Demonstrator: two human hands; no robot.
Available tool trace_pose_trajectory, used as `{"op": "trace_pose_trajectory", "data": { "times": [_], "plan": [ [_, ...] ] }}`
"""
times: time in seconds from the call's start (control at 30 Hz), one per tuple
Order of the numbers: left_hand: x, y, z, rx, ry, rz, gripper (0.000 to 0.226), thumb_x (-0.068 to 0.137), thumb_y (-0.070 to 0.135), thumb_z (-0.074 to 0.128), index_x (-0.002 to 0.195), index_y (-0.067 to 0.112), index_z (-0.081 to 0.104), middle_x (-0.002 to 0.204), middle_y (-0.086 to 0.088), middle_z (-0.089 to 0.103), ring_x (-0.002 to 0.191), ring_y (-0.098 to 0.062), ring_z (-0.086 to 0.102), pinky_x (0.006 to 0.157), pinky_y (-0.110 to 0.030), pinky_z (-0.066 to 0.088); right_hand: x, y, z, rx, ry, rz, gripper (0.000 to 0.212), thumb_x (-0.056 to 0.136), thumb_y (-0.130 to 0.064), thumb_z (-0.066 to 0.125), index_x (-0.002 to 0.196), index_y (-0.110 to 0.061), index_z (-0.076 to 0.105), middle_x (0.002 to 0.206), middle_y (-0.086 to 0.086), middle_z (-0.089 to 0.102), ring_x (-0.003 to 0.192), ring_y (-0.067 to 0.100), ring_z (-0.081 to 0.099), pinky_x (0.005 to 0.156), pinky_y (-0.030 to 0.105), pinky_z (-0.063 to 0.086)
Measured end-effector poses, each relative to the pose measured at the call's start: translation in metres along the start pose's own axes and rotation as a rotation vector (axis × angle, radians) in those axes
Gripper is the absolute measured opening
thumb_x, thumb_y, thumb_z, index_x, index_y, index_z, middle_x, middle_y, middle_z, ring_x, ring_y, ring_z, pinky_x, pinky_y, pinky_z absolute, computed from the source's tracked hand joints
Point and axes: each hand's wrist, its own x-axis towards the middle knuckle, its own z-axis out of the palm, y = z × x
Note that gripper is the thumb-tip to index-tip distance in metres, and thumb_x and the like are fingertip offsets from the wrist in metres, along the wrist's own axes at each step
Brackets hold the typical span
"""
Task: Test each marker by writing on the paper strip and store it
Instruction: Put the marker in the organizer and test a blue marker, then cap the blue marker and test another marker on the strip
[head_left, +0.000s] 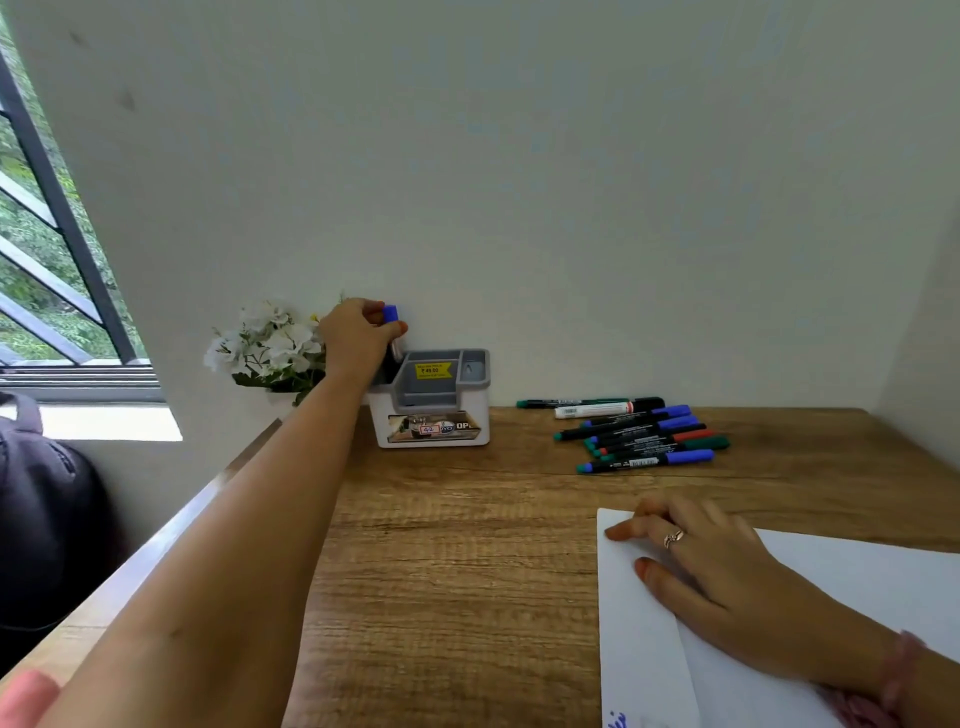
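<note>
You are storing: your left hand (358, 335) pinches a blue-capped marker (392, 332) over the holder (431, 400) at the surface's far edge. Your right hand (722, 577) lies flat on the paper (644, 649). Next, release and fetch another marker from the pile (644, 434).

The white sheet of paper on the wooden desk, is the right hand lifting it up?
No, the right hand rests flat on the white paper.

1. A plain off-white wall (571, 182) rises behind the far edge of the wood-grain tabletop (457, 545).
2. A dark-framed window (47, 234) at the left shows green foliage and lets in daylight.
3. A side wall (930, 338) closes the tabletop's far right corner.
4. White flowers (265, 343) stand by its far left corner.
</note>
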Motion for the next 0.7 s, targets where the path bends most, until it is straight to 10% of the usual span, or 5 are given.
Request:
{"op": "trace_pose_trajectory", "data": {
  "times": [0.33,0.7],
  "plan": [
    [-0.029,0.019,0.003,-0.099,0.137,0.188,0.024,0.091,0.020,0.057,0.111,0.010,0.061,0.107,-0.007,0.064,0.089,-0.009,0.057,0.081,-0.022,0.048,-0.002,0.001,0.002,-0.011,0.026,-0.007,0.061,0.075,-0.064,0.004,0.127,-0.052,0.033,0.122,-0.032,0.023,0.121,-0.016,0.011,0.092,0.022,0.018],
    [-0.175,0.050,0.078,0.078,-0.617,0.448,0.032,0.088,0.026,0.060,0.118,0.015,0.059,0.110,-0.002,0.058,0.094,-0.009,0.055,0.084,-0.022,0.046,-0.003,0.001,0.005,0.002,0.091,-0.025,0.062,0.078,-0.060,0.011,0.128,-0.043,0.042,0.114,-0.024,0.028,0.112,-0.003,0.026,0.088,0.026,0.020]
  ]
}}
